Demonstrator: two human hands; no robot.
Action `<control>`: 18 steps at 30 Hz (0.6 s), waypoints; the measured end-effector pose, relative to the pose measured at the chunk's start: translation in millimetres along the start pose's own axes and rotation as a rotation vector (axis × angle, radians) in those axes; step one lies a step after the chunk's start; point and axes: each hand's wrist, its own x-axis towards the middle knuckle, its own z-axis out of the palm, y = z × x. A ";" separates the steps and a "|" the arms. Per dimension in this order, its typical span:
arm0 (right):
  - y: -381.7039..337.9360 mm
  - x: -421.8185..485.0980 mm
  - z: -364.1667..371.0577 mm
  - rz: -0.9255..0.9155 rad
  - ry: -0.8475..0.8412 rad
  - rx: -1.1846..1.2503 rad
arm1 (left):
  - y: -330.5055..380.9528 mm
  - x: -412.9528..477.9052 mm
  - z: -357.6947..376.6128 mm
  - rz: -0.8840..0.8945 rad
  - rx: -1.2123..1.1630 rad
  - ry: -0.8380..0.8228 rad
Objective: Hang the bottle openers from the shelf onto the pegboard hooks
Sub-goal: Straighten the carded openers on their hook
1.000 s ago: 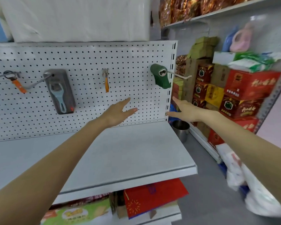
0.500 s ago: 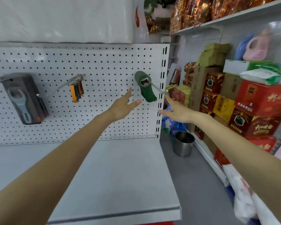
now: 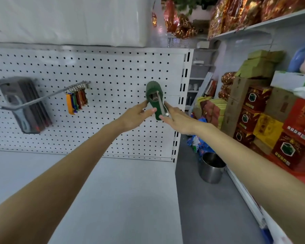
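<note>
Both your hands have closed in over the last half second: your left hand (image 3: 136, 118), which hung short of the pegboard (image 3: 113, 73), now reaches the stack of green bottle openers (image 3: 153, 88), and your right hand (image 3: 180, 121) has come up to the outer end of the hook (image 3: 162, 104) they hang on. The green openers sit on that hook near the right edge of the board, toward the board end of the rod, above the grey shelf (image 3: 121, 199). Your left fingers are straight and loosely spread, with index tip and thumb tip touching the stack's left edge without curling round it. Your right index lies beside the rod and your thumb sits under its tip, but I cannot tell whether you are pinching the rod or only brushing it. The risk, as I judge it, lies in that light two-sided touch. If you draw the stack forward with flat fingers, the front opener may slide off the rod's free end and drop to the shelf, or past its edge to the floor by the steel pot (image 3: 212, 169). If you lean on the rod's end, the hook may lever in its holes and tip, spilling the lot. A wide sideways sweep of your left hand could also knock the coloured openers (image 3: 76, 101) on the neighbouring hook.
</note>
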 end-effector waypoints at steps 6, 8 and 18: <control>-4.4 10.8 1.1 -0.045 -0.027 0.004 | 6.1 4.5 -0.4 -0.002 -0.018 0.035; -3.4 11.8 1.1 -0.042 -0.034 -0.014 | 9.2 2.8 -0.4 0.002 -0.026 0.039; -10.2 14.5 2.9 -0.016 -0.044 -0.037 | 13.0 -1.8 -1.5 -0.005 -0.079 0.041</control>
